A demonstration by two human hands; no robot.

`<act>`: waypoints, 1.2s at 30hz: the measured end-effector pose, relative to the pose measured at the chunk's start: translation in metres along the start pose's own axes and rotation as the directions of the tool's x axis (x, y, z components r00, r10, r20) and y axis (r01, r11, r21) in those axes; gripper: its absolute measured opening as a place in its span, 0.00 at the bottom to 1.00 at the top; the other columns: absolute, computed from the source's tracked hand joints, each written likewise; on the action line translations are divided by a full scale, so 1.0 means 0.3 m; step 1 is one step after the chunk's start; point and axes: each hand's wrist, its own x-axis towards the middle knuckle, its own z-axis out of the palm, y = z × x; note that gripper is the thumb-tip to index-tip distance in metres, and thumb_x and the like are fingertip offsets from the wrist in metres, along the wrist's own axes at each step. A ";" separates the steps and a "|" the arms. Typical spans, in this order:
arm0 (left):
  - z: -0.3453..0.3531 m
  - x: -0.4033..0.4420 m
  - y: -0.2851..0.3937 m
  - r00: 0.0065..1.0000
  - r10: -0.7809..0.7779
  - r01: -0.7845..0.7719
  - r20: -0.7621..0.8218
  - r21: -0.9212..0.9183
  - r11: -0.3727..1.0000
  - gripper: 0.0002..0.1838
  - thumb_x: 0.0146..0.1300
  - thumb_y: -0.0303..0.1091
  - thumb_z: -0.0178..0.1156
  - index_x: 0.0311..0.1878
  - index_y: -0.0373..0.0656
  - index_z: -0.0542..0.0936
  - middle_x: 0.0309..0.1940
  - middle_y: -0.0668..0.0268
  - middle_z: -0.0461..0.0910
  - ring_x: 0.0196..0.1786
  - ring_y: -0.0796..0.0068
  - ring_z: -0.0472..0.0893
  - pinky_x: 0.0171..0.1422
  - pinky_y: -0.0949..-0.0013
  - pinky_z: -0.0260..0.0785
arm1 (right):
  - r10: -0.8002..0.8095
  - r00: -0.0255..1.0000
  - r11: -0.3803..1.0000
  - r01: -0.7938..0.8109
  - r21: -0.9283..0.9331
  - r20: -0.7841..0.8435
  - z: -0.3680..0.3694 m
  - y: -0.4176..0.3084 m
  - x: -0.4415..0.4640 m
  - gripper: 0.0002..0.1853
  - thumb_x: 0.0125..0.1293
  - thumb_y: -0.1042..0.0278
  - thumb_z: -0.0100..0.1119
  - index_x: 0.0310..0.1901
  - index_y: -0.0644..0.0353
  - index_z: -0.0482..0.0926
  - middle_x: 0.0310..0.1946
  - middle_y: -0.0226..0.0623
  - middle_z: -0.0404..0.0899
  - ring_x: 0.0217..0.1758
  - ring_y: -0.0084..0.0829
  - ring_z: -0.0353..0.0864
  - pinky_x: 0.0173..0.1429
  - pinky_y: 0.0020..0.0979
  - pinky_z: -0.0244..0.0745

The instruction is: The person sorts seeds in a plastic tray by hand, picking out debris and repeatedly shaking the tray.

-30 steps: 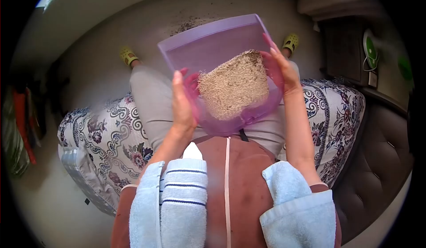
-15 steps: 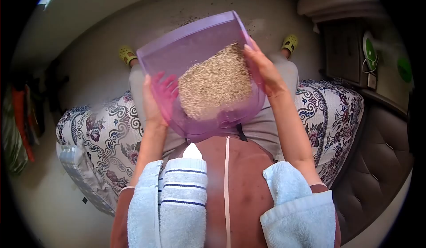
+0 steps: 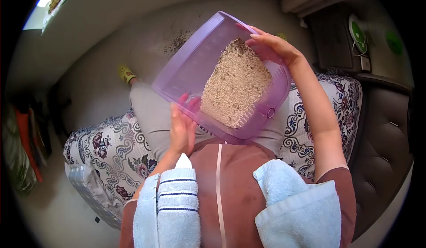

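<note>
A translucent purple bin [image 3: 186,61] is held tilted above my lap, its flat wide edge pointing to the upper left. Pale beige grains [image 3: 235,86] with darker bits form a heap inside it, toward the right side. My left hand [image 3: 183,126] grips the lower left side, with fingers showing pink through the plastic. At the upper right side, my right hand [image 3: 275,46] is closed round the wall, thumb on the rim and fingers partly hidden behind the plastic. A small round ring [image 3: 270,112] shows on the bin's lower right wall.
Dark crumbs [image 3: 177,43] lie scattered on the floor [image 3: 142,30] beyond the bin. A patterned cover [image 3: 106,148] is spread under my legs. On the right are a dark padded headboard [image 3: 381,150] and a dark cabinet [image 3: 330,37]. A light blue towel [image 3: 177,208] hangs over my chest.
The bin first shifted left, then turned counter-clockwise and moved back rightward. My right hand is now higher on its side, and the grains have a different outline. The view has also shifted slightly.
</note>
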 end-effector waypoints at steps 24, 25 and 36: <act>0.346 0.285 0.203 0.350 0.047 -0.799 0.935 0.324 -0.507 0.16 0.51 0.38 0.70 0.44 0.44 0.84 0.42 0.65 0.81 0.50 0.62 0.78 0.55 0.62 0.72 | -0.020 0.984 0.956 0.071 -0.284 0.177 0.143 -0.068 -0.139 0.33 0.67 0.51 0.56 0.72 0.49 0.62 0.52 0.26 0.76 0.41 0.15 0.71 0.38 0.19 0.66; 0.347 0.285 0.201 0.351 0.056 -0.798 0.935 0.330 -0.504 0.16 0.51 0.38 0.70 0.43 0.44 0.84 0.42 0.66 0.81 0.50 0.63 0.78 0.55 0.62 0.72 | -0.023 0.984 0.955 0.074 -0.287 0.176 0.144 -0.067 -0.138 0.34 0.67 0.51 0.56 0.72 0.50 0.62 0.53 0.27 0.76 0.42 0.15 0.72 0.39 0.19 0.67; 0.316 0.323 0.196 0.349 0.122 -0.790 0.929 0.362 -0.495 0.10 0.52 0.32 0.68 0.39 0.46 0.85 0.41 0.68 0.81 0.47 0.64 0.80 0.53 0.63 0.74 | -0.040 0.983 0.958 0.088 -0.271 0.177 0.151 -0.056 -0.124 0.34 0.67 0.50 0.56 0.72 0.50 0.61 0.56 0.32 0.75 0.50 0.18 0.75 0.48 0.21 0.72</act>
